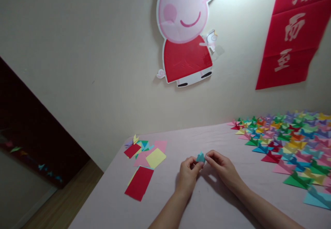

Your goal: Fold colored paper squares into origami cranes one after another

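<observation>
A small light-blue piece of folded paper (200,157) is held up just above the table, between my two hands. My left hand (188,175) pinches its lower left side between thumb and fingers. At its right edge, the thumb and fingertips of my right hand (222,168) are closed on the paper. How the folds run inside the grip is too small to make out.
Red sheets (140,183), a yellow sheet (156,158) and pink paper (160,145) lie on the table's left side. Rows of colourful folded paper figures (294,153) cover its right side. Behind the table (178,139) is a wall with a pig cutout (187,55) and red banner (287,43).
</observation>
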A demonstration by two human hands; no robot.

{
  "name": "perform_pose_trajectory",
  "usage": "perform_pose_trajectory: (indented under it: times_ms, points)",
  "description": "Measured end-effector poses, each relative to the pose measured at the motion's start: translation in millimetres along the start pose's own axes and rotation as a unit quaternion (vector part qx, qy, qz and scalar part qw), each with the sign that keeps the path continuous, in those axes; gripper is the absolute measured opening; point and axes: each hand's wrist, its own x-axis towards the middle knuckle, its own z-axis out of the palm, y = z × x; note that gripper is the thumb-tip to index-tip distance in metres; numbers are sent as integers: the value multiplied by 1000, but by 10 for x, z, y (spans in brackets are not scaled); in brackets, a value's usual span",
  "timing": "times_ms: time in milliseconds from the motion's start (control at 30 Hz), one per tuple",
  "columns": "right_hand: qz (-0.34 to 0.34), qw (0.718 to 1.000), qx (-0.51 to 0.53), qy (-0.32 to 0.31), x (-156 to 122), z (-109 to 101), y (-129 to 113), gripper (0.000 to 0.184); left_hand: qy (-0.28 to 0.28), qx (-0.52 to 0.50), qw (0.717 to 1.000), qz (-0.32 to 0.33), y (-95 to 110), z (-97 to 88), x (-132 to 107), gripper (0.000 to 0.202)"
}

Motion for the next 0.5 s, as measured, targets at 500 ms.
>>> perform_pose_trajectory:
  times_ms: [500]
  points:
    - [-69,996,-55,-4,-21,2,53,20,-13,-18,1000,18,51,-38,2,53]
